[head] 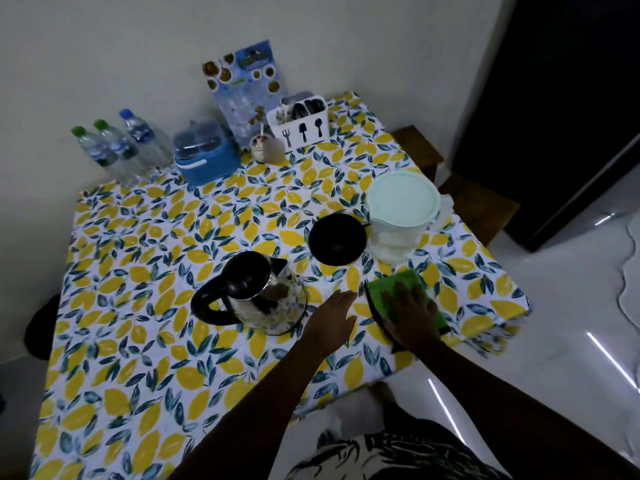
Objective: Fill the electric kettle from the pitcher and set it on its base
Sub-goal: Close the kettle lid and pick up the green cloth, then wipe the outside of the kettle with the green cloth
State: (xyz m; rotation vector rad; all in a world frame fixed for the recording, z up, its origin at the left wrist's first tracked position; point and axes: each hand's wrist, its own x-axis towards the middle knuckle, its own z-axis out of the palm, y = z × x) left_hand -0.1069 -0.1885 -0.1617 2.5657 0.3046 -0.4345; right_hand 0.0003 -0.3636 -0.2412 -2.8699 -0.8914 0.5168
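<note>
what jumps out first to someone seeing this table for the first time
The lemon-print tablecloth covers the whole table and dominates the view. At its centre stands the electric kettle, off its round black base, which lies beside the lidded pitcher further right. Near the front edge the right hand lies flat on a green cloth, the left hand open beside it.

Dim room. Plain pale wall behind table, which wears lemon-print cloth. Glossy white floor at right, streaked with light reflections. Dark door or cabinet upper right. Wooden stools just beyond table's far right edge.
</note>
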